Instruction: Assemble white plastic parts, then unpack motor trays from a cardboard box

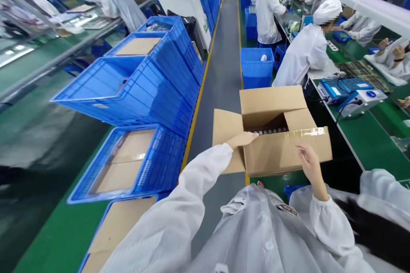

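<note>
Head view shows your left hand (244, 139) laid flat on the near-left rim of the open cardboard box (278, 153), fingers extended and gripping nothing, while your right hand (308, 160) presses open-palmed against the box's front wall, below the taped flap (307, 132). The box sits in the aisle, right of the stacked blue crates (141, 89), beside the green workbench (371, 136). With neither hand clamped, a shove could tip it, spilling the dark items (271, 130) inside; the left flap (226, 130) may buckle under your weight.
</note>
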`<action>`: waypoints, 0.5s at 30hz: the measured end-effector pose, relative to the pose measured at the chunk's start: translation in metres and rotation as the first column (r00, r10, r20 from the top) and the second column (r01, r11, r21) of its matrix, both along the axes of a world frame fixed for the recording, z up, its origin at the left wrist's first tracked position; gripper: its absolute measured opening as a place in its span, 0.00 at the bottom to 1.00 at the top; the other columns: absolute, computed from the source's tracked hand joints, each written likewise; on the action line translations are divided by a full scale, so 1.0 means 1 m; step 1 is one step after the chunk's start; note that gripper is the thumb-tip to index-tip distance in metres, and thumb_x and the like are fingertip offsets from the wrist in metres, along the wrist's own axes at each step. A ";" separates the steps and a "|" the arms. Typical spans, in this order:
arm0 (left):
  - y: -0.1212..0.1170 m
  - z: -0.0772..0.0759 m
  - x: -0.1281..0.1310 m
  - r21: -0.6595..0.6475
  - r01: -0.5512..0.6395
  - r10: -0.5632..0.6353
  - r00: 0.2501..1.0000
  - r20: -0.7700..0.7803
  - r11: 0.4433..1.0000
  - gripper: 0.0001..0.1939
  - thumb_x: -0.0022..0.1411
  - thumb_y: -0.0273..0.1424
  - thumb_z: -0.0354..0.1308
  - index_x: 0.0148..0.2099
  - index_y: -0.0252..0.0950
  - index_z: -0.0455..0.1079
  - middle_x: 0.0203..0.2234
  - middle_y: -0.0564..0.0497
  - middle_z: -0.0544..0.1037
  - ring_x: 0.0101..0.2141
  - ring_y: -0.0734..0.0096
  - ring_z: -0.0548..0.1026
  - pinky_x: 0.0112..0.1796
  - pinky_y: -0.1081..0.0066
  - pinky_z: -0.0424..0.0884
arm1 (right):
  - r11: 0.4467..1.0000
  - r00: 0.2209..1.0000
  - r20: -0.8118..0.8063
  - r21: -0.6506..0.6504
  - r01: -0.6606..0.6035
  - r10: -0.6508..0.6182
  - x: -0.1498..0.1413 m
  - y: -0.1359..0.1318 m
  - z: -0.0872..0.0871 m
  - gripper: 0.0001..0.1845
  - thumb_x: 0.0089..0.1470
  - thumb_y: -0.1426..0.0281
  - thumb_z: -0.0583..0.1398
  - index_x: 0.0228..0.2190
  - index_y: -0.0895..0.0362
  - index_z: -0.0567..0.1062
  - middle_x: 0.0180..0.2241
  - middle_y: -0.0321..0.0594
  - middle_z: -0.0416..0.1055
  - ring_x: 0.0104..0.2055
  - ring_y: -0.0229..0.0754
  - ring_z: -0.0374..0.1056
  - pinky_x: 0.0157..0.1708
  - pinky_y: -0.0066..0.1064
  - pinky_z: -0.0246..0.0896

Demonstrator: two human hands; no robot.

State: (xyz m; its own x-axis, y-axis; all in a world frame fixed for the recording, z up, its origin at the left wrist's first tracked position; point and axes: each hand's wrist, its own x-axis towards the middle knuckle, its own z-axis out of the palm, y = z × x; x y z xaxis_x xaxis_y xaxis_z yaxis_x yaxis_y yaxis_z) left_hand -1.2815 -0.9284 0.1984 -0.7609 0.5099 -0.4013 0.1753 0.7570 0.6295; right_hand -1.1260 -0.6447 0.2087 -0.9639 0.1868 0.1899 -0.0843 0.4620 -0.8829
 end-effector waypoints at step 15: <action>0.036 -0.046 0.012 0.393 0.810 -0.847 0.219 0.484 0.434 0.31 0.37 0.48 0.72 0.47 0.47 0.80 0.45 0.51 0.82 0.51 0.52 0.78 0.50 0.63 0.74 | 0.772 0.907 0.376 0.628 -0.100 -0.188 0.028 -0.039 0.000 0.20 0.67 0.62 0.50 0.53 0.50 0.75 0.44 0.44 0.79 0.41 0.48 0.76 0.41 0.38 0.69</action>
State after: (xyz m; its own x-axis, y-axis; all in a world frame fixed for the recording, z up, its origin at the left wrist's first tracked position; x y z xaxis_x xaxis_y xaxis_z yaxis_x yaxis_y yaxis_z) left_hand -1.2693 -0.8920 0.1529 0.4649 0.7432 -0.4813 0.3096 0.3728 0.8747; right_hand -1.0979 -0.6833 0.2085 -0.9709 0.2099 -0.1155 0.2373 0.9086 -0.3437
